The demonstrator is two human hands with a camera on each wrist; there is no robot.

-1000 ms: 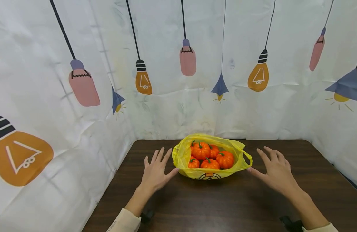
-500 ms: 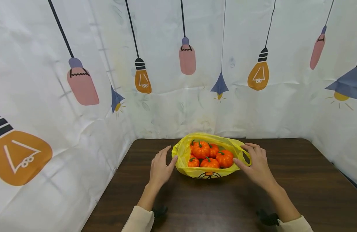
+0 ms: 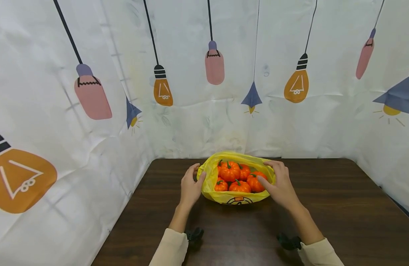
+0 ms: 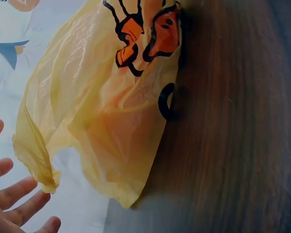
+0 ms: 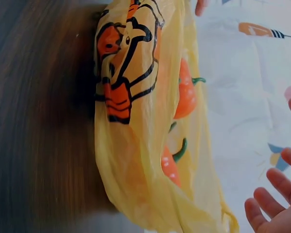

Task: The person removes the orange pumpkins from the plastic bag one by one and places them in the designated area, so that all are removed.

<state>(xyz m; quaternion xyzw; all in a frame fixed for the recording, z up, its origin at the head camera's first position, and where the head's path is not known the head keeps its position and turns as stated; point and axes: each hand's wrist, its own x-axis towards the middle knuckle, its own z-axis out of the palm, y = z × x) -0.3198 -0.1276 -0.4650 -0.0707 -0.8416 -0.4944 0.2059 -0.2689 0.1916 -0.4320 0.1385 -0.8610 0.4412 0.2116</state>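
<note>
A yellow plastic bag (image 3: 217,197) lies open-mouthed on the table, with several small orange pumpkins (image 3: 230,170) inside. My left hand (image 3: 190,188) is at the bag's left end, fingers loosely bent; in the left wrist view its fingertips (image 4: 44,195) are by a bag handle (image 4: 36,155), and contact is hard to tell. Over the bag's right end is my right hand (image 3: 281,184), thumb and fingers spread apart, holding nothing. The right wrist view has this hand (image 5: 276,204) beside the bag (image 5: 136,170), with a gap between them.
The dark wooden table (image 3: 231,236) extends on both sides of the bag. Behind it and to the left hangs a white sheet (image 3: 191,125) printed with lamps and bulbs.
Both hands have moved inward: the left to the right against the bag's left end, the right leftward over its right end. The bag has hardly moved.
</note>
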